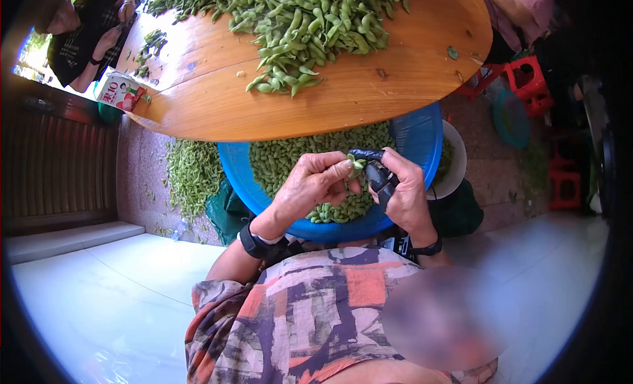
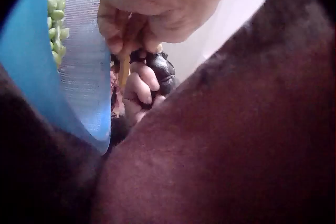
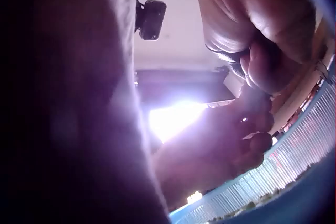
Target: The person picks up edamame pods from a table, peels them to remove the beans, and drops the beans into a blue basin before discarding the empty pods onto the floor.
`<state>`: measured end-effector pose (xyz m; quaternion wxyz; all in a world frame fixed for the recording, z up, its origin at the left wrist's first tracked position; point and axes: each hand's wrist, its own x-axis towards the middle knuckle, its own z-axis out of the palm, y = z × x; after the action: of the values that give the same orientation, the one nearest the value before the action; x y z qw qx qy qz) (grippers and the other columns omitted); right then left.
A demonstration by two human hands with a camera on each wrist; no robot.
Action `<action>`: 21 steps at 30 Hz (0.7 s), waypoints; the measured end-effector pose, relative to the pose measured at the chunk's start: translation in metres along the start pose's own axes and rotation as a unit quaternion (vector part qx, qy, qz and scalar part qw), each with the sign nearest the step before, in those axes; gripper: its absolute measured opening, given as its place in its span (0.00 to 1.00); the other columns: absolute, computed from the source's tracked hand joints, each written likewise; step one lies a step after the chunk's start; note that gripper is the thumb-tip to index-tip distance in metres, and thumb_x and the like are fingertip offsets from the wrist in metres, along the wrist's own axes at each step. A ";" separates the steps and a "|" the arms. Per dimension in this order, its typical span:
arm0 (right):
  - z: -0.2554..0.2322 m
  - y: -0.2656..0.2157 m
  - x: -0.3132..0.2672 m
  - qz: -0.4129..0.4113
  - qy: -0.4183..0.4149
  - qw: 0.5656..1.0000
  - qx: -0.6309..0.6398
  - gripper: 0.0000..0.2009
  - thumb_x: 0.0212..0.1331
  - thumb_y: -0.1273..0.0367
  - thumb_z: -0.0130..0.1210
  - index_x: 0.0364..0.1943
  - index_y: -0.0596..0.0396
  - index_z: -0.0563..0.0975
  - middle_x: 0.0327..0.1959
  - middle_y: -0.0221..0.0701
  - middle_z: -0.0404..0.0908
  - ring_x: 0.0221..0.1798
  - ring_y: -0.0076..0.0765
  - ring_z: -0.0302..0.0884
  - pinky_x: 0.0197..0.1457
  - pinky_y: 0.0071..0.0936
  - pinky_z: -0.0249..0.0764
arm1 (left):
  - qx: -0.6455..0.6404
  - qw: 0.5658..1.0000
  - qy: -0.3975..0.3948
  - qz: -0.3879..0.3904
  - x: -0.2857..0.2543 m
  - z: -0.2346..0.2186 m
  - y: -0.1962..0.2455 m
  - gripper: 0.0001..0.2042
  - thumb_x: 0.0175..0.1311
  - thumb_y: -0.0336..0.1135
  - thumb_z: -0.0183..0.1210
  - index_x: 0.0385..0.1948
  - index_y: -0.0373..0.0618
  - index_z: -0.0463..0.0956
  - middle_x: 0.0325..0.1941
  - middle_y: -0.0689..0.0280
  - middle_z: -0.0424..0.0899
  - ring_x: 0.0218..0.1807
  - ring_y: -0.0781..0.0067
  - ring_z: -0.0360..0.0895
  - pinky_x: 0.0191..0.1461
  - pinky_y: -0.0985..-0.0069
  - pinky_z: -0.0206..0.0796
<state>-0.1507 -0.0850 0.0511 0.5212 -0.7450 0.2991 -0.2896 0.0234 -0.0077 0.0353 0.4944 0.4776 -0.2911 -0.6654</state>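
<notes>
In the head view my left hand [image 1: 313,183] pinches a green soybean pod [image 1: 357,163] between thumb and fingers. From the other side my right hand [image 1: 410,189], with black coverings on its thumb and index finger, grips the pod's end. Both hands meet above a blue basin [image 1: 432,136] full of shelled green beans [image 1: 280,163]. The left wrist view has the left fingers [image 2: 157,16] close against the curled right hand [image 2: 139,85]; the pod is hidden there. Glare washes over the hands in the right wrist view.
A wooden table [image 1: 211,113] stands beyond the basin, bearing a big heap of pods [image 1: 316,28]. Discarded hulls [image 1: 191,176] cover the floor at left. A white bucket [image 1: 456,163] and red stools [image 1: 527,84] are at right. A carton [image 1: 119,92] sits at the table's left edge, near another person [image 1: 82,44].
</notes>
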 end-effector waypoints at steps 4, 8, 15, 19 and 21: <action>0.010 0.000 -0.001 -0.054 0.015 0.994 -0.093 0.14 0.42 0.83 0.56 0.38 0.63 0.77 0.28 0.38 0.70 0.30 0.43 0.73 0.32 0.33 0.69 | -0.023 0.997 -0.053 -0.048 0.002 -0.009 -0.001 0.13 0.74 0.38 0.50 0.34 0.39 0.78 0.26 0.66 0.81 0.24 0.82 0.72 0.28 0.85 0.63; 0.018 0.005 -0.006 -0.122 0.035 0.971 -0.201 0.18 0.38 0.85 0.55 0.39 0.65 0.74 0.32 0.42 0.66 0.32 0.52 0.71 0.33 0.40 0.69 | -0.140 0.990 0.022 -0.027 0.005 0.001 -0.006 0.10 0.73 0.37 0.50 0.38 0.40 0.76 0.25 0.67 0.80 0.23 0.80 0.73 0.29 0.82 0.65; 0.024 0.005 -0.003 -0.175 0.037 0.962 -0.207 0.18 0.36 0.85 0.53 0.38 0.65 0.73 0.33 0.44 0.64 0.32 0.54 0.68 0.33 0.41 0.68 | -0.220 0.975 0.006 -0.003 0.015 -0.004 -0.029 0.08 0.66 0.30 0.49 0.39 0.40 0.75 0.25 0.69 0.76 0.25 0.78 0.71 0.29 0.78 0.63; 0.025 0.004 -0.002 -0.171 0.067 0.961 -0.205 0.16 0.36 0.85 0.52 0.35 0.64 0.74 0.31 0.43 0.65 0.30 0.53 0.68 0.32 0.40 0.67 | -0.237 0.971 0.033 0.025 0.013 0.005 -0.031 0.08 0.63 0.29 0.47 0.39 0.40 0.75 0.26 0.69 0.75 0.25 0.78 0.69 0.28 0.78 0.61; 0.024 0.007 -0.002 -0.145 0.063 0.969 -0.191 0.15 0.36 0.85 0.52 0.35 0.64 0.74 0.30 0.43 0.65 0.30 0.54 0.68 0.32 0.40 0.67 | -0.318 0.947 0.044 0.022 0.010 0.015 -0.023 0.09 0.64 0.28 0.47 0.40 0.40 0.75 0.26 0.70 0.75 0.26 0.79 0.70 0.29 0.80 0.61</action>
<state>-0.1354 -0.0713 0.0372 0.3016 -0.8465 0.2702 -0.3456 0.0008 -0.0110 0.0177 0.6476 0.3179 -0.0528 -0.6905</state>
